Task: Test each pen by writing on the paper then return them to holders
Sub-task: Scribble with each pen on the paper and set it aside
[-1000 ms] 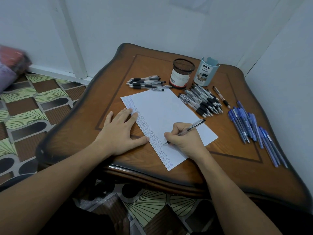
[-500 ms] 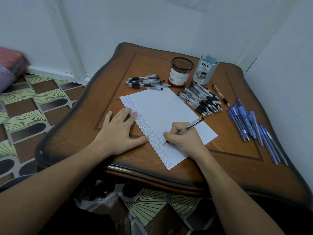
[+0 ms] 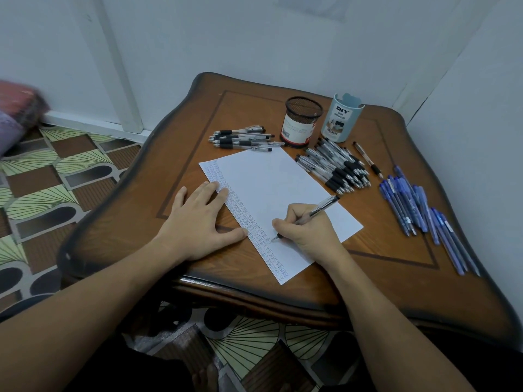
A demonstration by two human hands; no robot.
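My left hand [image 3: 201, 222] lies flat, fingers spread, palm down near the desk's front edge. My right hand [image 3: 307, 230] is curled in a writing grip around a pen [image 3: 308, 215], forearm crossing the front edge.

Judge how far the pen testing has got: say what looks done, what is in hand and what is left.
Done: a column of writing runs down the left edge of the paper. In hand: the right hand writes with a pen while the left hand steadies the sheet. Left: both holders, the mesh cup and the blue cup, show no pens; black pens and blue pens lie on the table.
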